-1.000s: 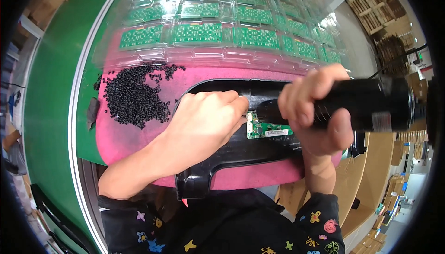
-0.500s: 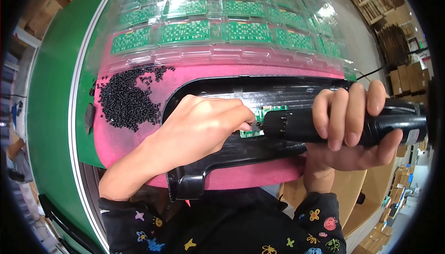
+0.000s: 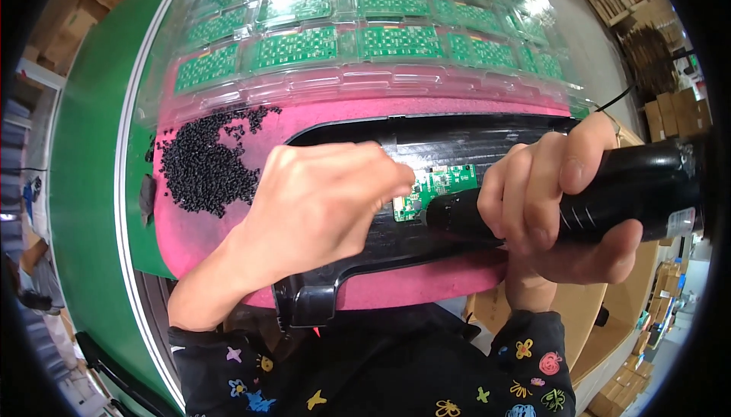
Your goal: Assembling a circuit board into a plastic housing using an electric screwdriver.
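A green circuit board lies inside a long black plastic housing. My right hand wraps round a thick black electric screwdriver, held almost level with its narrow end pointing left over the board's lower edge. Just above the board's left end, my left hand is closed, fingertips pressed together; whatever they pinch is hidden. The screwdriver's very tip is hard to make out against the black housing.
A heap of small black screws lies left of the housing on a pink mat. Clear plastic trays with several green boards stand beyond it. A green work surface runs along the left, and cardboard stands at the lower right.
My left fingertips have lifted away from the screwdriver's end. The screwdriver has shifted slightly down and its rear tilts up, so more of the circuit board shows.
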`<state>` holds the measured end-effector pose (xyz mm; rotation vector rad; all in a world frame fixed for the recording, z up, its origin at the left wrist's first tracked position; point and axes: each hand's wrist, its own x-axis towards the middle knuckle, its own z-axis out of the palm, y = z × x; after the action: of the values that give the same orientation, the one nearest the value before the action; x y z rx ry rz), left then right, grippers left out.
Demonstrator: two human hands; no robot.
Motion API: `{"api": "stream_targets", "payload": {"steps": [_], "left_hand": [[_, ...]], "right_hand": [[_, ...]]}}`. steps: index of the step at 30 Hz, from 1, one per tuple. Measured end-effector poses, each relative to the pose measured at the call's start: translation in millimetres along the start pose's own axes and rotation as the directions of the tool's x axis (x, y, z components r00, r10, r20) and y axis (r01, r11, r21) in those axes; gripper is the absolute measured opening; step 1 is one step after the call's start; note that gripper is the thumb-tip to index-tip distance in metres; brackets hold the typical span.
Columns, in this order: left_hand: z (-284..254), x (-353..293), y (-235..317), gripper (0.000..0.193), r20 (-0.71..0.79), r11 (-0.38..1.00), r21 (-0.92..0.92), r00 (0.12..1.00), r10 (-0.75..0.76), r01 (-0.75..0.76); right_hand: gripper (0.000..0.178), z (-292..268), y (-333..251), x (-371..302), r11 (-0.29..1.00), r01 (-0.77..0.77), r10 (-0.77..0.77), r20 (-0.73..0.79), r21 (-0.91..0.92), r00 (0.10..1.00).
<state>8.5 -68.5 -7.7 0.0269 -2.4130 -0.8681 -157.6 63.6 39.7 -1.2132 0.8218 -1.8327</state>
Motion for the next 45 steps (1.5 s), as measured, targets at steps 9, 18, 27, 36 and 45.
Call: {"api": "stream_targets", "payload": {"steps": [9,18,27,36,45], "left_hand": [[-3.1,-2.5,4.7,0.009,-0.127,0.982,0.094,0.98,-0.152,0.164],[0.8,-12.0,1.5,0.012,-0.037,0.973,0.141,0.983,-0.177,0.181],[1.2,-12.7,-7.1,0.014,0.2,0.978,0.162,0.966,-0.162,0.131],[1.6,-5.4,-0.5,0.009,0.139,0.995,-0.051,0.988,-0.073,0.081],[-2.8,6.6,7.0,0.046,0.17,0.982,-0.169,0.984,-0.052,0.081]], "right_hand": [[0.049,24.1,13.0,1.8,0.99,-0.085,0.079,-0.058,-0.11,0.995],[0.048,34.5,18.0,5.8,0.986,-0.067,0.1,0.221,-0.15,0.97],[0.054,14.0,11.2,0.3,0.972,0.234,-0.234,0.056,-0.005,0.971],[0.045,9.1,1.3,0.4,0.935,0.351,-0.35,-0.033,0.042,0.936],[0.045,-3.1,-10.6,2.8,0.942,0.326,-0.33,0.048,0.087,0.943]]}}
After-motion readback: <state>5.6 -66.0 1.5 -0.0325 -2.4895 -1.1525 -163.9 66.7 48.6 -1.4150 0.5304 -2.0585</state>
